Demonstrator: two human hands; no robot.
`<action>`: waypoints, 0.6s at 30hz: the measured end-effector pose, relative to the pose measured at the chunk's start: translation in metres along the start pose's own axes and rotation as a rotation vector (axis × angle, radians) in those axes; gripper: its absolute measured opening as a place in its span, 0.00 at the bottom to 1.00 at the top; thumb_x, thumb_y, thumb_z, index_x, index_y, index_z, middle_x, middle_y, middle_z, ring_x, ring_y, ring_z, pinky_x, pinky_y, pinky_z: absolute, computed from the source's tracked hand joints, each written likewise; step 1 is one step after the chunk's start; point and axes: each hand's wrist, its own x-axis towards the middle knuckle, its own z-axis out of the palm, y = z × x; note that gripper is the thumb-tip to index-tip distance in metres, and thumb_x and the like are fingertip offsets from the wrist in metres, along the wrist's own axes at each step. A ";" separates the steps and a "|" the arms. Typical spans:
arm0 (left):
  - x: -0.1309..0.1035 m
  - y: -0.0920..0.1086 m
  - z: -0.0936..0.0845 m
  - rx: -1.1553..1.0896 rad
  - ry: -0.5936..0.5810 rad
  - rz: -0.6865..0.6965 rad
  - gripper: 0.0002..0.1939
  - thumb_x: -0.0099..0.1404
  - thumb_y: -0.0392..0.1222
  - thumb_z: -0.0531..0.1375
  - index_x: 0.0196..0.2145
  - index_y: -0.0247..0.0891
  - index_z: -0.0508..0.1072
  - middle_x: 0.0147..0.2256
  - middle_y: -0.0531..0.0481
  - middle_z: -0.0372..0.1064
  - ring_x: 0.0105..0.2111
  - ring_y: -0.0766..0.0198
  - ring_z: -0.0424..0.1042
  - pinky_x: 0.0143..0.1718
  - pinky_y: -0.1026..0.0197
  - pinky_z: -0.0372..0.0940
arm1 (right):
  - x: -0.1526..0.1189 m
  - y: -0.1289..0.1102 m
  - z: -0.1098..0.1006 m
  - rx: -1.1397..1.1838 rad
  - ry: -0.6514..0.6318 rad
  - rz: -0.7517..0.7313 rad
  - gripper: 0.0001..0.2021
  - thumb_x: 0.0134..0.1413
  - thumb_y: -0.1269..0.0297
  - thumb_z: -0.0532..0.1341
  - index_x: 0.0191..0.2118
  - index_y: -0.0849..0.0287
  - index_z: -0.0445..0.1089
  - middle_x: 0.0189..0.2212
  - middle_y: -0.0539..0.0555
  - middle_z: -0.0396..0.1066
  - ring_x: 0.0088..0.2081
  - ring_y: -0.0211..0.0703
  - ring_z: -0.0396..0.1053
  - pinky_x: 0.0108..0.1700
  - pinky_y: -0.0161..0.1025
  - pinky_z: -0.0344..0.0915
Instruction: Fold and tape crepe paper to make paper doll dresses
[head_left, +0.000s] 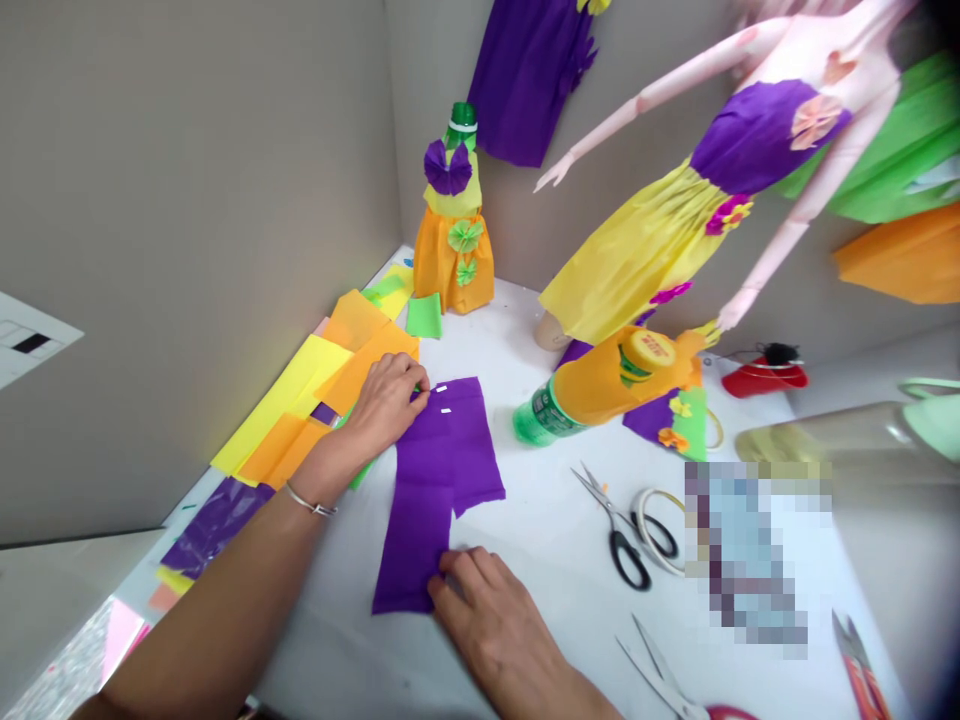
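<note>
Two overlapping pieces of purple crepe paper (424,500) lie flat on the white table, with two small white strips (445,410) near their top edge. My left hand (386,405) is closed at the upper left corner of the paper, its thumb and fingertips pinched together there. At the lower right edge of the longer piece, my right hand (495,615) has its fingers curled, with thumb and fingertips gripping the paper's border. Right of the paper, a green bottle (540,412) wrapped in orange paper leans at an angle in the view.
Black-handled scissors (626,540) and a tape roll (652,520) lie to the right. Red-handled scissors (667,690) rest at the front edge. Folded yellow paper (281,400) and other coloured sheets line the left wall. Behind stand a dressed bottle (454,260) and a doll (765,140).
</note>
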 end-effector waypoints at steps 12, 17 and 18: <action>0.004 0.000 0.000 0.004 -0.008 0.008 0.04 0.65 0.35 0.58 0.34 0.38 0.73 0.40 0.45 0.69 0.43 0.53 0.64 0.47 0.51 0.60 | 0.005 -0.005 -0.041 -0.148 0.075 -0.306 0.09 0.66 0.70 0.55 0.40 0.61 0.72 0.52 0.57 0.74 0.57 0.50 0.67 0.62 0.45 0.60; 0.006 0.002 -0.001 0.002 -0.014 0.013 0.04 0.65 0.35 0.58 0.34 0.38 0.73 0.39 0.45 0.69 0.43 0.53 0.64 0.46 0.51 0.61 | 0.006 0.000 -0.048 -0.186 0.019 -0.350 0.07 0.65 0.69 0.56 0.40 0.62 0.72 0.50 0.59 0.76 0.53 0.51 0.71 0.61 0.46 0.62; 0.007 0.002 -0.001 0.001 -0.015 0.013 0.04 0.65 0.35 0.58 0.34 0.38 0.73 0.39 0.45 0.69 0.43 0.52 0.64 0.46 0.51 0.61 | 0.005 0.001 -0.047 -0.185 0.006 -0.343 0.07 0.65 0.69 0.57 0.40 0.63 0.72 0.49 0.59 0.76 0.52 0.51 0.71 0.61 0.46 0.62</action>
